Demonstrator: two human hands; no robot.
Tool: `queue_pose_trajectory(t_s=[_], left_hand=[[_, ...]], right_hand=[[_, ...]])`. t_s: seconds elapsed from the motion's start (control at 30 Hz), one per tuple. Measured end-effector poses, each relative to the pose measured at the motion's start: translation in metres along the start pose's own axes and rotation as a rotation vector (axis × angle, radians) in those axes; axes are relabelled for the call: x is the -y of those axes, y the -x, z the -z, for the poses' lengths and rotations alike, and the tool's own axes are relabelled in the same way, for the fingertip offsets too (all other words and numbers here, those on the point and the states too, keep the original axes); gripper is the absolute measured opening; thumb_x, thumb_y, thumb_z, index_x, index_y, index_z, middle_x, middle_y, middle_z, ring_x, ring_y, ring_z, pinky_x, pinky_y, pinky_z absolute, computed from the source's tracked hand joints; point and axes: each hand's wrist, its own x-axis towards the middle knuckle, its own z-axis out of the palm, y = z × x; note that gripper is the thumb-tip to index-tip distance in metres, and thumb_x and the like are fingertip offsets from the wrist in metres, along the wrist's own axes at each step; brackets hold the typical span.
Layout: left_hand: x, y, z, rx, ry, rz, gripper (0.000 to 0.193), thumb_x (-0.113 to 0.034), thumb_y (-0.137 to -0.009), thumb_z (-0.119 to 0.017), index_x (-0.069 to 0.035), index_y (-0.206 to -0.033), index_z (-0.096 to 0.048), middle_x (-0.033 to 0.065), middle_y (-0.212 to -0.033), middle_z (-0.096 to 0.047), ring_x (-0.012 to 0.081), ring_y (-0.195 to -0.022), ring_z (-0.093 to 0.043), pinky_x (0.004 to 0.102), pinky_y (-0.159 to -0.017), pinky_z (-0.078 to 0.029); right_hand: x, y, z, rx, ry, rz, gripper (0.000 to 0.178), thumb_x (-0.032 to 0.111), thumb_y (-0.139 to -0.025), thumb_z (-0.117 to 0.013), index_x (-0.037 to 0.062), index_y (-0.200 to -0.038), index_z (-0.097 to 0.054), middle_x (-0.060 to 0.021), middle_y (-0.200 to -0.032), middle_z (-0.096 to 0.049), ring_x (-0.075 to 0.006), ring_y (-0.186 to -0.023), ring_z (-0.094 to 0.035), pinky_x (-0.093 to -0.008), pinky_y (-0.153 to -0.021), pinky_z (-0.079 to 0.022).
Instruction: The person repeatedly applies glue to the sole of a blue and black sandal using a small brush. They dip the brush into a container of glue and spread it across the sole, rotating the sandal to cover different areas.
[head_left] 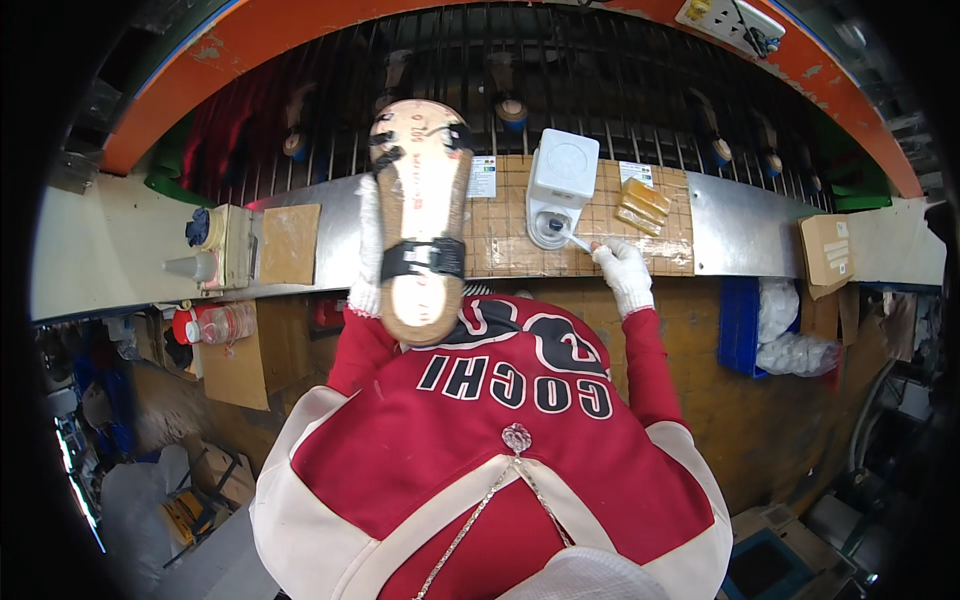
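A sandal with black straps folded onto its pale underside is held up at the left, underside toward me. My left hand, in a white glove, grips it from behind, and most of its fingers are hidden. My right hand, also gloved in white, is closed on the white handle of a brush. The brush's far end reaches into the round cup at the front of a white dispenser. Something dark sits inside that cup. Right of the dispenser lie amber-coloured blocks.
Beyond the wire-gridded brown work board runs a rack of metal rods carrying several shoes. At the left stand a grey nozzle and a brown board. A cardboard box sits at the right edge.
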Motion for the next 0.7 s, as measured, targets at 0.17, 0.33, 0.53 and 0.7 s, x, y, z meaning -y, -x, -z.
queue_pose_trajectory(t_s=[0.17,0.33,0.53,0.7], left_hand=[[0.023,-0.019,-0.02,-0.305,-0.172,0.079,0.061,-0.049,-0.098,-0.059,-0.003,-0.137,-0.052,0.0152,-0.126,-0.065,0.0234,-0.109,-0.068,0.0384,-0.095,-0.057],[0.031,-0.041,-0.048,-0.233,-0.564,-0.011,0.056,-0.041,-0.097,-0.064,-0.002,-0.135,-0.053,0.0122,-0.125,-0.065,0.0192,-0.106,-0.067,0.0354,-0.094,-0.055],[0.036,-0.043,-0.075,-0.045,-0.672,-0.053,0.057,-0.033,-0.095,-0.068,0.003,-0.136,-0.051,0.0115,-0.125,-0.063,0.0158,-0.111,-0.062,0.0315,-0.098,-0.05],[0.035,-0.042,-0.089,-0.093,-0.759,-0.042,0.055,-0.033,-0.091,-0.072,0.002,-0.13,-0.059,0.0111,-0.119,-0.066,0.0158,-0.11,-0.059,0.0321,-0.099,-0.047]], right_hand=[[0.059,0.019,0.016,-0.176,-0.194,0.273,0.017,0.015,-0.085,-0.075,-0.0005,-0.093,-0.073,-0.0008,-0.076,-0.057,-0.0079,-0.067,-0.048,-0.0277,-0.06,-0.04],[0.148,0.058,0.044,-0.584,0.111,0.79,0.015,0.009,-0.077,-0.083,0.0029,-0.088,-0.074,-0.0077,-0.094,-0.067,-0.0219,-0.083,-0.06,-0.0328,-0.072,-0.048],[0.187,0.076,0.046,-0.533,-0.009,0.781,0.016,0.01,-0.076,-0.083,0.0052,-0.089,-0.076,-0.0078,-0.095,-0.067,-0.0225,-0.09,-0.058,-0.0338,-0.079,-0.046],[0.196,0.064,0.048,-0.534,0.02,0.737,0.017,0.016,-0.079,-0.081,0.0069,-0.093,-0.079,-0.0064,-0.092,-0.067,-0.0213,-0.088,-0.057,-0.0339,-0.08,-0.042]])
